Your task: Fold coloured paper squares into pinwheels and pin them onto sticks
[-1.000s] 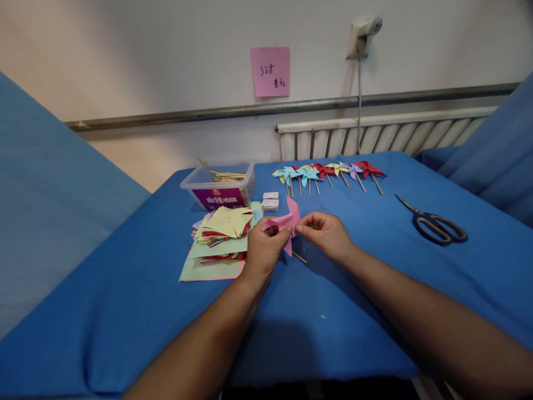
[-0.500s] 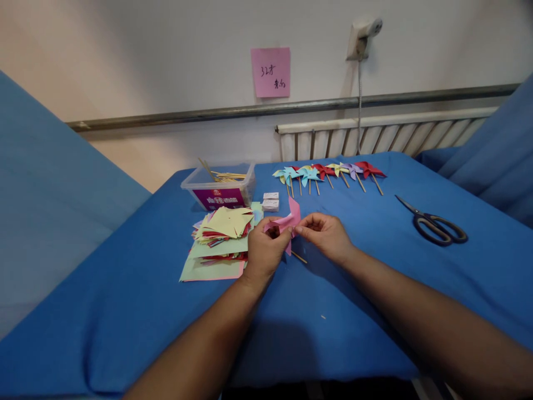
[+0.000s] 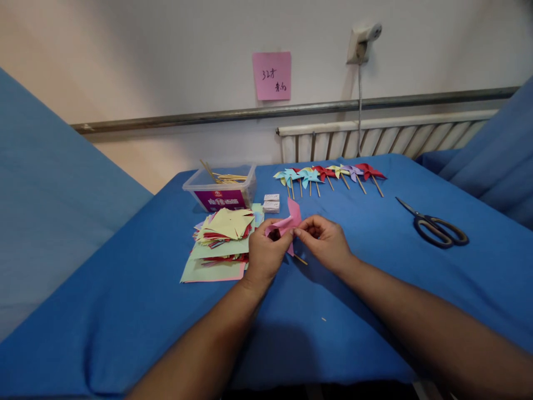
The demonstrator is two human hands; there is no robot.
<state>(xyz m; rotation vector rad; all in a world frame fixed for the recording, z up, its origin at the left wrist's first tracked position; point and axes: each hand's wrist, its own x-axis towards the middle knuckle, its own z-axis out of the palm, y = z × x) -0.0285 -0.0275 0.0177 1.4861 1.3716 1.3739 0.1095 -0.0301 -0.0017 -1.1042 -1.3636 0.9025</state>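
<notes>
Two bare hands meet over a blue-covered table (image 3: 341,344). The left hand (image 3: 261,253) and the right hand (image 3: 327,241) both pinch a folded pink paper piece (image 3: 287,223), fingertips pressed together on it from either side; a thin wooden stick (image 3: 300,259) pokes out just below the grip, lying on the cloth.

Just left of the grip sits a loose pile of cut paper squares (image 3: 220,239), yellow, green, red and pink. Beyond that pile stands a clear plastic box (image 3: 220,189) with a purple label and more sticks inside, and two small white blocks (image 3: 271,203) lie just beyond the grip. Farther back, a row of finished paper pinwheels (image 3: 328,173) in several colours lies on the cloth. Well to the right of the grip rest dark-handled scissors (image 3: 435,226).

Behind the table runs a pale wall with a metal rail (image 3: 187,117), a white radiator (image 3: 387,136), a pink note (image 3: 272,75) with handwriting, and a wall socket (image 3: 360,40) with a hanging cord. Blue fabric rises at both sides.
</notes>
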